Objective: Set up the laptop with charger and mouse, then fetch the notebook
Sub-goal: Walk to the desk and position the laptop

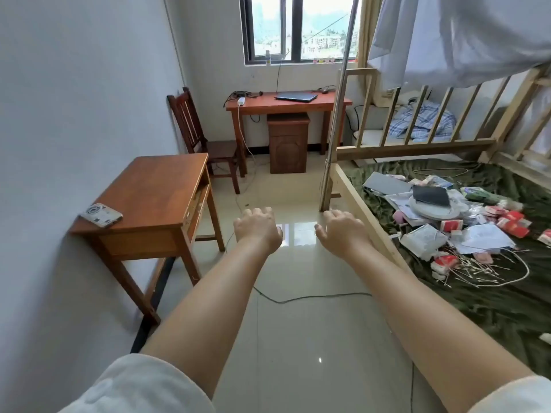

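Both hands, left hand (258,229) and right hand (343,230), hang loosely curled, holding nothing; closed dark laptop (295,97) upper centre on the reddish wooden desk (268,105), no readable writing.

At the far wall, under the window (298,25), stands a reddish-brown wooden counter (268,105). On it a closed dark laptop (295,97) lies right of centre, a white charger brick (241,100) sits near its left edge, and a small wooden cabinet (288,141) stands beneath. A dark wooden slatted chair (202,138) stands to its left. Nearer, against the left wall, a second brown wooden counter (161,189) carries a small flat device (101,215). On the right, a pale wooden-framed bed (366,216) holds scattered papers and packets (465,228).
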Tool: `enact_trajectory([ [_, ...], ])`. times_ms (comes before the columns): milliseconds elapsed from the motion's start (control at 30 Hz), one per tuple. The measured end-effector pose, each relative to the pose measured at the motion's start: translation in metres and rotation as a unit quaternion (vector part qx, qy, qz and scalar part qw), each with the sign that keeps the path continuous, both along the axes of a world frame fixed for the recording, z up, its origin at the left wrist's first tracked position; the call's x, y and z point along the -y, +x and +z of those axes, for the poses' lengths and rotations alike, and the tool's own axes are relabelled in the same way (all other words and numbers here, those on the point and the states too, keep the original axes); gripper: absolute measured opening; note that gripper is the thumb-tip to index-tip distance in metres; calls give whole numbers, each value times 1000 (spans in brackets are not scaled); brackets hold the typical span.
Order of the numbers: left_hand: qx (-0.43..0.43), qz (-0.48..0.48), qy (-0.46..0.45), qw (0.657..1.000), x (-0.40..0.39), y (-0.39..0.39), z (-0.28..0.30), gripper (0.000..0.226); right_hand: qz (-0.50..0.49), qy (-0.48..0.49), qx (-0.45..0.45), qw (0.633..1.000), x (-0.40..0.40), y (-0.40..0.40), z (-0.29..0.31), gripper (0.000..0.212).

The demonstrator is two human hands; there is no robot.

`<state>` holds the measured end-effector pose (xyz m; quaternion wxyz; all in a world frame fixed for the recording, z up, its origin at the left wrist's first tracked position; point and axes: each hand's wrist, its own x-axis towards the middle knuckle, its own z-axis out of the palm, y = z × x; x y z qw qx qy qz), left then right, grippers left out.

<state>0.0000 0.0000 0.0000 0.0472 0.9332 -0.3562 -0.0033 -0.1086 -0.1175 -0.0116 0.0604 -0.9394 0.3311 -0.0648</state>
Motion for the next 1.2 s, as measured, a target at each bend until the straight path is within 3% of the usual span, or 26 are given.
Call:
enact_trajectory([
  [233, 3, -1, 69, 998, 88, 101, -42, 43, 43, -9, -36, 998, 100, 95, -29, 39],
  [633, 30, -17, 80, 996, 312, 303, -8, 44, 77, -42, -42, 995, 328, 309, -2, 38],
  [867, 41, 11, 78, 996, 435, 465, -18, 43, 58, -27, -11, 998, 457, 472, -11, 38],
  [1200, 36, -25, 64, 997, 634, 684, -2, 42, 11, -4, -13, 1000, 649, 677, 6, 37],
])
